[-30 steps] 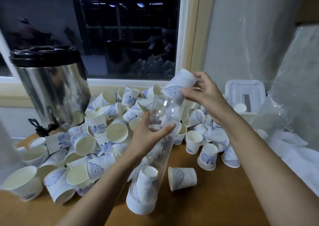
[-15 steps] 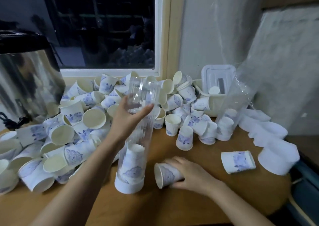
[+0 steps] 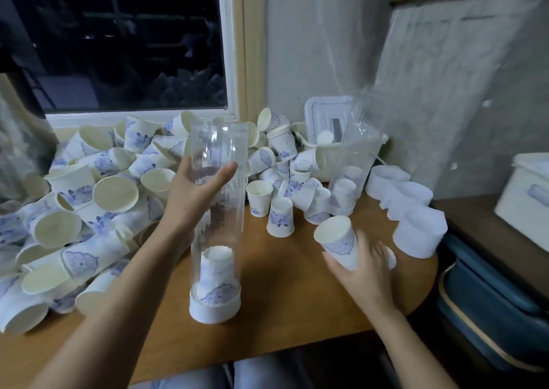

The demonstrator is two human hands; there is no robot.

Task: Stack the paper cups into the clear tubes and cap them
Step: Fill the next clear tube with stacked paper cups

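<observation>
Wooden table first, its near edge bare. A big heap of paper cups fills the left side. The clear tube stands upright on a white cap with cups inside, the left hand curled around it. The right hand grips a blue-printed paper cup; no print readable.

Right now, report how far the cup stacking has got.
Done: few cups sit low in the clear tube, steadied upright by the left hand. In hand: the right hand holds one cup. Left: the big loose cup pile, then top cap.
</observation>
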